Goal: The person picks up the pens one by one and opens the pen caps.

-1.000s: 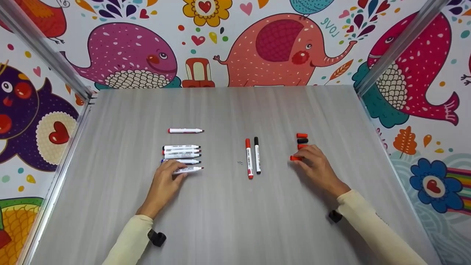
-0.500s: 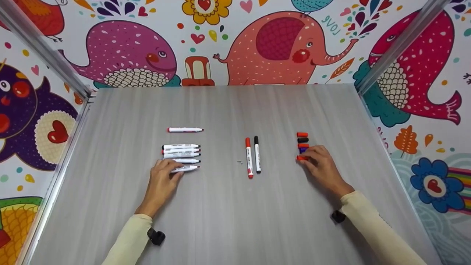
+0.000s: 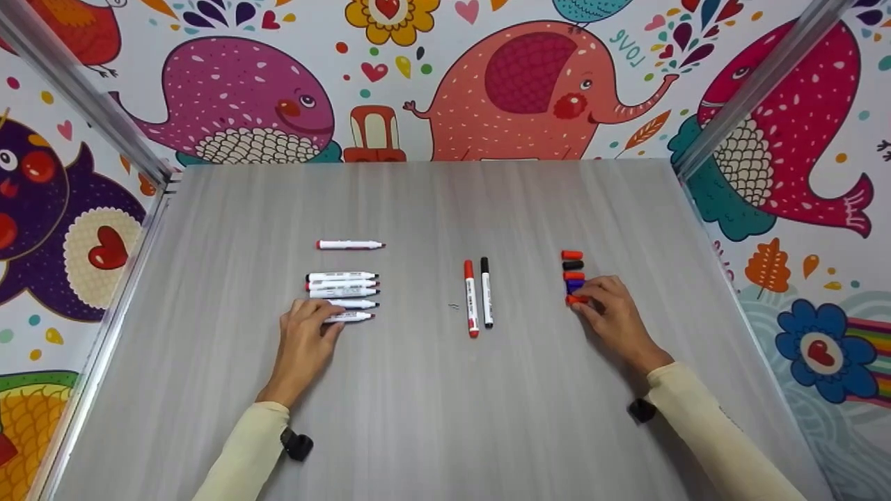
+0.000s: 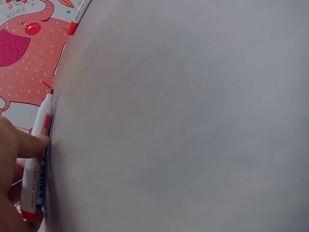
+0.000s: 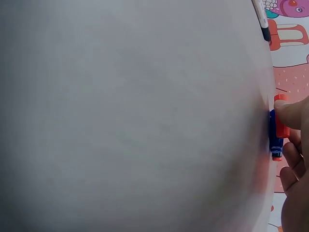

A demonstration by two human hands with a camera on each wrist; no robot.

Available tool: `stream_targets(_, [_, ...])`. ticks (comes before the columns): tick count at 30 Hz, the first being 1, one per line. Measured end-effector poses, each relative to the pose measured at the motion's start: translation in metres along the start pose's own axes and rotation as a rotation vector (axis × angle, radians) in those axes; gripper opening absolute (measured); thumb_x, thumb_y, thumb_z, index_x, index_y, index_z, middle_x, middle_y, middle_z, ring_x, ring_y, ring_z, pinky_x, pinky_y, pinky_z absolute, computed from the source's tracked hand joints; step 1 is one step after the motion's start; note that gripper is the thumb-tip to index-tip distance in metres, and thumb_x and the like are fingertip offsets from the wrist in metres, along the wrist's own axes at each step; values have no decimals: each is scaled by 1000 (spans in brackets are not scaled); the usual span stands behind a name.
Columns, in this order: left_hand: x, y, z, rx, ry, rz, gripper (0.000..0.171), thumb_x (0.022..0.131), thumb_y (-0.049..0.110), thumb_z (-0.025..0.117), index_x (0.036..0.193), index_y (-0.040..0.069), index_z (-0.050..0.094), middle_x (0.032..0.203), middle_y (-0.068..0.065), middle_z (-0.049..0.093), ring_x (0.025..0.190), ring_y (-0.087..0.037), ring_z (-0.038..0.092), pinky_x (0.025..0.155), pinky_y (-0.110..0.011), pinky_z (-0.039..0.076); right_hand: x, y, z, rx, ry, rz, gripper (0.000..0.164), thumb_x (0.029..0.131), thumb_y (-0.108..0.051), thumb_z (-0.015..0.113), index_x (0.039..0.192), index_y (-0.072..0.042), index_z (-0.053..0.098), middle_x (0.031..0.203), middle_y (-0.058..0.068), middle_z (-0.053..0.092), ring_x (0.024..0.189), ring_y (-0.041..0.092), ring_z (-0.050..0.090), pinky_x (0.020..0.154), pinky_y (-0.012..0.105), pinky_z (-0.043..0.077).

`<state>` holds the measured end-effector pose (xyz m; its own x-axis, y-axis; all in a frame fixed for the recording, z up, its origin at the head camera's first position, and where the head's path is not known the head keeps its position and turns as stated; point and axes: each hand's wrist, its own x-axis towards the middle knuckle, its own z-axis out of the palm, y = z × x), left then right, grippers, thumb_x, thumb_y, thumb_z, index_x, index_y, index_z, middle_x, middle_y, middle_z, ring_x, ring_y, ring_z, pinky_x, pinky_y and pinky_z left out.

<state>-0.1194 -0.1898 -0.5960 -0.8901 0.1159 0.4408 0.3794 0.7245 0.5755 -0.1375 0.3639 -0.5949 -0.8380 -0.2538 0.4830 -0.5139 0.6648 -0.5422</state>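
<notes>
In the head view my left hand pinches an uncapped red marker, its tip pointing right. It lies at the near end of a column of uncapped white markers, right beside one with a blue end. The left wrist view shows thumb and fingers on the red marker's body. On the right, my right hand pinches a red marker cap at the near end of a column of caps. A blue cap sits alongside it in the right wrist view.
Two capped markers, one red and one black, lie lengthwise mid-table. An uncapped red marker lies apart at the far left. Beyond the blue cap are more caps, red and black. Patterned walls border the table.
My right hand has moved the red cap right, in line under the other caps. My left hand has shifted the red marker slightly left, bringing its tip nearly level with the others.
</notes>
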Motion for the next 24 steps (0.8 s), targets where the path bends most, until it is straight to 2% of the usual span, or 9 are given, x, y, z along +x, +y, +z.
stream_targets(17, [4,3,3,34,-25,-16,23,85,-5,90,107,2,83,108,-16,72,109,-38,59,97,-62,40,-3,6,0,11,19,46,21,83,13,88,99,3,80,106,18,69,104,32,59,94,16,40])
stream_targets(24, [5,3,5,28,-1,7,23,85,-5,90,105,3,83,107,-15,72,110,-38,58,95,-62,40,-3,5,1,4,26,71,20,83,13,88,99,3,81,108,18,69,104,31,58,89,17,42])
